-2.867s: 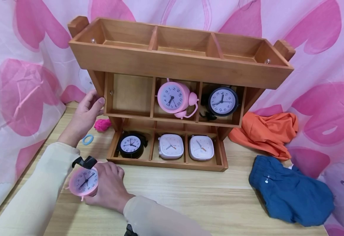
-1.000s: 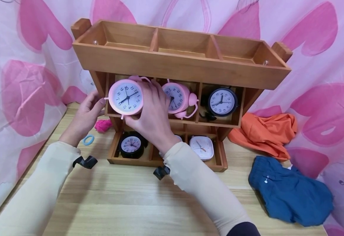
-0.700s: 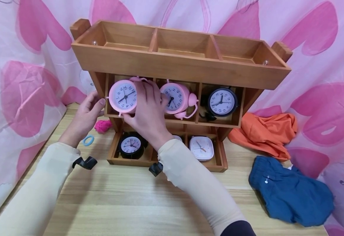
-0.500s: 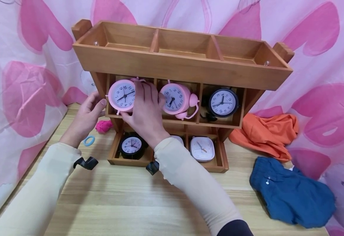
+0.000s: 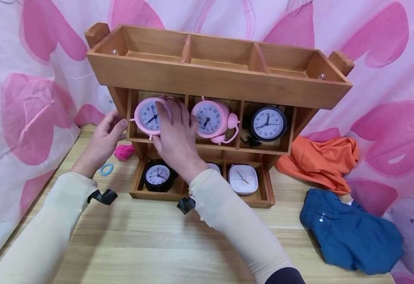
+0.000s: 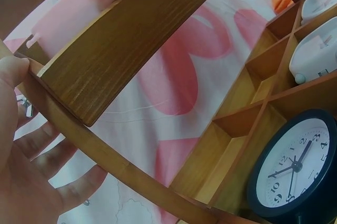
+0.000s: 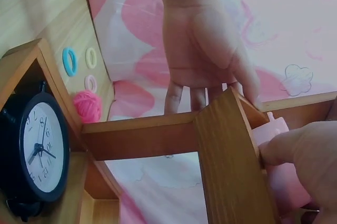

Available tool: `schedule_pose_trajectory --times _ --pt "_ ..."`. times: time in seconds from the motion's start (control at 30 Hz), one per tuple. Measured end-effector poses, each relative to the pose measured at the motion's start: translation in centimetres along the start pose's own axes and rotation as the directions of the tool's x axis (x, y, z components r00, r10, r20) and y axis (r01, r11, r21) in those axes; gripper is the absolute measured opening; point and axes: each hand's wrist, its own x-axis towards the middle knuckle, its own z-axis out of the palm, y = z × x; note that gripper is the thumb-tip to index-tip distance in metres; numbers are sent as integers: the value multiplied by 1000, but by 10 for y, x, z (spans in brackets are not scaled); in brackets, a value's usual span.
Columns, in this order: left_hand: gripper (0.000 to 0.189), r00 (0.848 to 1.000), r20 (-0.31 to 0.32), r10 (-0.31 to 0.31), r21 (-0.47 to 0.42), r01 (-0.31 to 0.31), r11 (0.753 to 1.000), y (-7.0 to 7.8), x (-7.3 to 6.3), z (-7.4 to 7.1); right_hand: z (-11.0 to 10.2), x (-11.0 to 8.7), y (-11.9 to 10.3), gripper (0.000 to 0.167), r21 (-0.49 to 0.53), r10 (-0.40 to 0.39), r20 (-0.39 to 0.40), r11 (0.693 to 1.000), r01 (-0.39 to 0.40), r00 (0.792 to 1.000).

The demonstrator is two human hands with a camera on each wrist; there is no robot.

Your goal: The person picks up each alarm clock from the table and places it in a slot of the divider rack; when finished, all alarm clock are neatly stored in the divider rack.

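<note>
My right hand holds a pink twin-bell alarm clock in the left compartment of the wooden shelf's middle tier. The index finger lies over the dial, the thumb is low on the rim, and the bells are mostly hidden. My left hand grips the left side of the wooden shelf; in the left wrist view the thumb touches the tier's corner and the fingers lie behind the rail. A second pink alarm clock, tipped sideways, and a black clock fill the other middle compartments.
The bottom tier holds a black clock and white square clocks, one partly behind my right wrist. Pink yarn and a blue ring lie left; orange cloth and blue cloth lie right.
My right hand has carried the pink alarm clock from the table at lower left up into the middle tier's left compartment. Since half a second ago the clock has shifted slightly right. My left hand stays put.
</note>
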Motion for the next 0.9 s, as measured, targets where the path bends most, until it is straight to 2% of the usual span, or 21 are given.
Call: schedule_pose_trajectory --times 0.2,0.33,0.47,0.63,0.7,0.8,0.9 --pt "53 1000 -8 12 8 -12 1000 0 1 -2 -4 -9 5 41 46 -78 -31 996 79 996" --pt "53 1000 -8 5 20 -4 1000 0 0 -2 -7 -18 9 38 72 -112 -53 991 116 992" --pt "55 1000 -16 -4 68 6 998 0 -6 -3 -17 -36 13 37 183 -157 -96 968 173 983" --pt "59 1000 -30 8 149 -4 989 6 -24 -5 -40 -67 23 34 376 -197 -197 890 259 961" --pt "59 999 -30 37 157 -32 987 9 -33 -4 -50 -79 30 34 429 -186 -224 863 268 957" --pt "57 996 -19 93 168 -88 982 12 -50 -1 -63 -98 44 34 491 -148 -221 837 241 964" --pt "54 985 8 174 227 -172 959 14 -69 6 -72 -116 58 34 534 -96 -154 829 164 983"
